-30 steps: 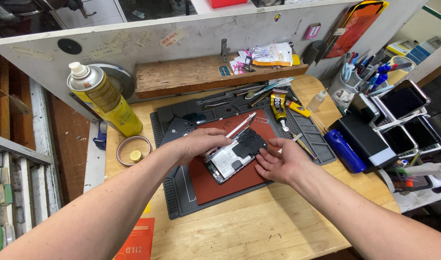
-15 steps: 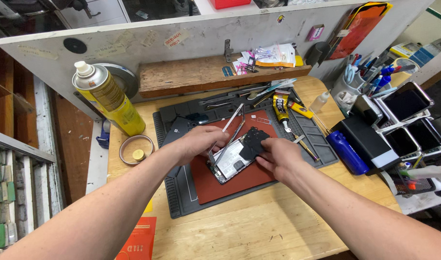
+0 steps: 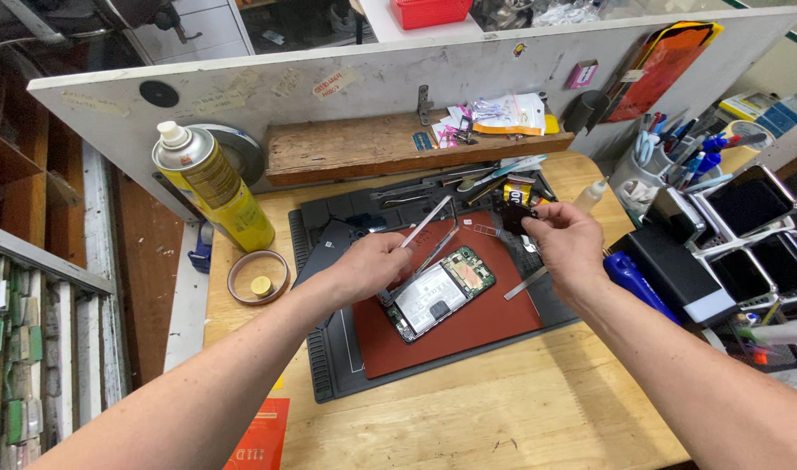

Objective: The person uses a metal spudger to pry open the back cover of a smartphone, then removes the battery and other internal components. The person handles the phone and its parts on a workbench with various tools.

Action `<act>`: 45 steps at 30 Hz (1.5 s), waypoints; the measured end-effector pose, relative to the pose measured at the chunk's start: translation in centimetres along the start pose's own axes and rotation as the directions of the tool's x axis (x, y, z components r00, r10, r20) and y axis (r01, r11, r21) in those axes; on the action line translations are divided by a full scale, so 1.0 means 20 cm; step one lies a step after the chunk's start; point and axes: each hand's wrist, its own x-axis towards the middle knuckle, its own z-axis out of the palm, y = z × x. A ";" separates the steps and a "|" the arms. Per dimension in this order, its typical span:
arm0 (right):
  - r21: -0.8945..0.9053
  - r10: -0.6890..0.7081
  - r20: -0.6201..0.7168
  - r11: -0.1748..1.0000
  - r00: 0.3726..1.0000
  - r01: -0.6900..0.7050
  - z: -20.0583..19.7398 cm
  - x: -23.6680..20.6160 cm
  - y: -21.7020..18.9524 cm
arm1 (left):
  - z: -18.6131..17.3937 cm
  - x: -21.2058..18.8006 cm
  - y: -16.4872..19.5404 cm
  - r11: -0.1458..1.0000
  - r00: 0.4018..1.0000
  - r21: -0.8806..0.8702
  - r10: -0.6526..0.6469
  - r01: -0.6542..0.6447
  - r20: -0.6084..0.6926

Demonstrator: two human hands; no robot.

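- Opened phone (image 3: 439, 293) lies back-up on the red inner panel of the work mat (image 3: 346, 383), tilted, roughly centred between both hands.
- Rear cover already off: pale battery and a green circuit board at the upper end are exposed. Judged well into disassembly.
- Left hand (image 3: 370, 265) is closed around metal tweezers (image 3: 426, 223), which angle up and away over the mat; hand rests just beside the phone's lower-left corner.
- Right hand (image 3: 565, 244) is raised above the mat, thumb and forefinger pinched on a small black part (image 3: 513, 218), held clear of the phone. What the part is cannot be told.
- Judgement: one piece has been lifted out; the board and battery remain seated, so most of the strip-down is left.
- A thin flat metal strip (image 3: 525, 284) lies on the mat just right of the phone.
- Materials: mat is matt, rubbery, dark grey with moulded tool trays at the back; phone interior is glossy, with a hard rim.
- Workbench (image 3: 520, 409) is pale wood, worn, lightly scratched.
- Left of the mat: a tall yellow spray can (image 3: 214, 189) with white nozzle, cylindrical; near it a shallow round lid (image 3: 257, 277) holding one small yellow disc.
- Right edge: blue tool handle (image 3: 632, 277), black boxes and several dark screens, well apart from the phone.
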 end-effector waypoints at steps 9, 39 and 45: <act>-0.300 -0.188 0.183 0.924 0.965 0.237 0.22 0.09 -0.16 | -0.01 -0.06 0.09 0.967 0.999 0.256 0.015 -0.007 -0.030; -0.320 0.410 0.411 0.901 0.814 -0.292 0.28 -0.10 -0.16 | 0.00 0.11 0.04 0.995 0.994 -0.050 -0.088 0.091 0.068; -0.356 0.380 0.438 0.906 0.815 -0.230 0.35 -0.12 -0.17 | 0.02 0.10 0.05 0.990 0.992 -0.066 -0.118 0.121 0.050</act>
